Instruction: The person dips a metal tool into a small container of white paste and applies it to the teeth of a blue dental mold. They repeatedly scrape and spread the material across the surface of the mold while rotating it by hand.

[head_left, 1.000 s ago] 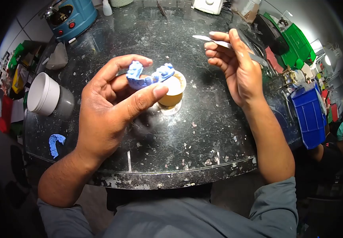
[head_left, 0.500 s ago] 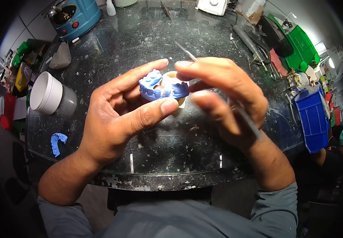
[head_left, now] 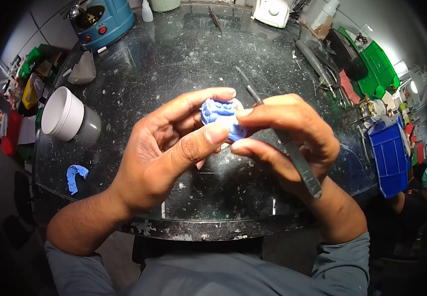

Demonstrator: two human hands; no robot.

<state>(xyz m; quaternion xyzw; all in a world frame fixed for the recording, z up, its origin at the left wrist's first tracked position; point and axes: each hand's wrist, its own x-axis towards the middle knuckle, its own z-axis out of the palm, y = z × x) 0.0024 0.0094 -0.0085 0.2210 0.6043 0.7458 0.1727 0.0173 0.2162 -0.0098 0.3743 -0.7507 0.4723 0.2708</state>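
Observation:
A blue dental model [head_left: 217, 109] with tooth shapes is held up over the middle of the dark table. My left hand [head_left: 161, 145] is closed on it, thumb in front and fingers behind. On the other side, the thumb and forefinger of my right hand [head_left: 297, 130] pinch the model's right edge. A slim metal hand tool [head_left: 302, 170], like a carving knife, also lies in my right hand, its narrow end pointing up and left past the knuckles. Fingers cover part of the model. A separate blue horseshoe-shaped piece [head_left: 72, 180] lies on the table at the left.
White tub [head_left: 61, 116] and grey wedge-shaped block [head_left: 82, 69] stand at the left. Behind them is a blue machine [head_left: 104, 24] with red buttons. A corded grey handpiece [head_left: 312, 59], a blue bin [head_left: 390, 153] and a green bin [head_left: 376, 61] are at the right. Another person's arm shows far right.
My right hand has come in and gripped the model's right edge. The model has turned and moved right in my left hand. The pale round thing behind it is now mostly hidden.

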